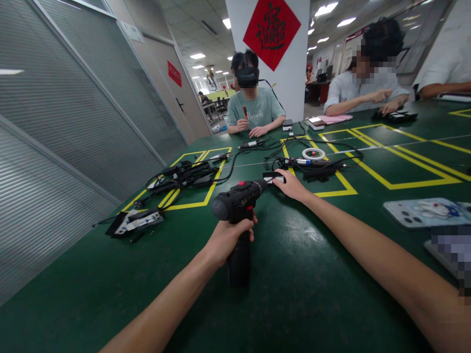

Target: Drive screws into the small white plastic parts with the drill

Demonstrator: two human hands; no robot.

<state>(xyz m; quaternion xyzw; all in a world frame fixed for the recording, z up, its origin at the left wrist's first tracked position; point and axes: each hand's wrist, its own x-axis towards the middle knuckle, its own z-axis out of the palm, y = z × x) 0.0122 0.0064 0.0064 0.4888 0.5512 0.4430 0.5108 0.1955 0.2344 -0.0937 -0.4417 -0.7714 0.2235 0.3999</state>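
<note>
In my left hand (pixel 230 240) is a black cordless drill (pixel 239 201) with red buttons, its fingers wrapped round the grip. The drill points forward and to the right. Its bit tip is close to a small black-and-white block (pixel 270 177) on the green table; whether they touch I cannot tell. My right hand (pixel 289 185) grips the right end of that block with fingers and thumb. What exactly the block is does not show. Just behind it lie a white ring (pixel 313 154) and a bundle of black cables and tools (pixel 320 169).
Black cables and adapters (pixel 187 176) lie within yellow tape at left, near a flat black-and-white piece (pixel 134 223). A phone (pixel 429 213) rests at right on the green table (pixel 147 289). Across sits a person in a headset (pixel 253 110); another person (pixel 364 93) works at far right.
</note>
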